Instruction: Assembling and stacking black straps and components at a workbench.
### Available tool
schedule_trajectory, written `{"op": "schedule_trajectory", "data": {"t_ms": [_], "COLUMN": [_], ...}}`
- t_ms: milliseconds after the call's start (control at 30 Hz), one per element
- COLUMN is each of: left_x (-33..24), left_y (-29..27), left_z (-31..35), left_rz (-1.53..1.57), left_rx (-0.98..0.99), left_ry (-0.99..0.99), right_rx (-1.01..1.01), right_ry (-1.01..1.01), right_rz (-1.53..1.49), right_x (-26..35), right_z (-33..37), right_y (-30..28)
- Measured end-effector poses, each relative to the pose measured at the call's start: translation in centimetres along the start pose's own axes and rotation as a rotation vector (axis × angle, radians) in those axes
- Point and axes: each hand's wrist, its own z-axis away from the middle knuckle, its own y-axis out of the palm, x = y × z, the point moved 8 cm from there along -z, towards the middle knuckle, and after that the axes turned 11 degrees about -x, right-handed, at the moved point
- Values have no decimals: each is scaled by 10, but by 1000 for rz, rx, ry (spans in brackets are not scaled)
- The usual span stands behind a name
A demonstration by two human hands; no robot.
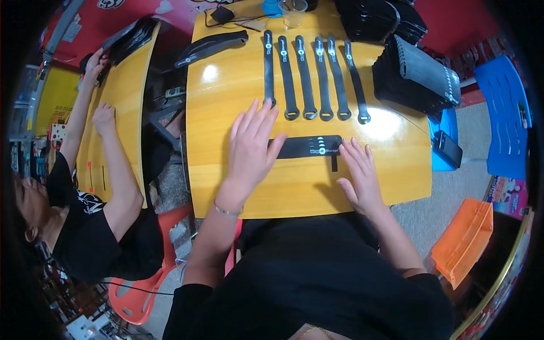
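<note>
In front of me on the yellow table lies a flat black sleeve (296, 148) with white print, a short dark tab (334, 164) just below its right part. Palm down, my left hand (250, 139) is at the sleeve's left end with fingers stretched out. Its fingertips reach the lower end of the leftmost black strap (268, 62); whether they press on it I cannot tell. Beyond the sleeve, several similar black straps (306, 76) with slotted round ends lie side by side. My right hand (361, 178) is open at the sleeve's right end, fingertips beside its edge.
A thick stack of black sleeves (416, 76) sits at the right, with a black bundle (379, 20) behind it. A long black piece (212, 46) lies far left, near a clear cup (293, 12). Another person (107, 215) works at the left table. An orange basket (463, 241) stands right.
</note>
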Motion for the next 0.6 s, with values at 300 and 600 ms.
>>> {"op": "schedule_trajectory", "data": {"t_ms": [300, 600], "left_x": [47, 113], "left_y": [8, -38], "left_z": [-19, 22], "left_rz": [-48, -177], "left_rx": [-26, -65], "left_ry": [33, -232], "right_rx": [-121, -140], "right_ry": [-76, -157], "right_rz": [-72, -151], "right_x": [22, 47], "right_z": [-26, -48], "right_y": [-2, 6]}}
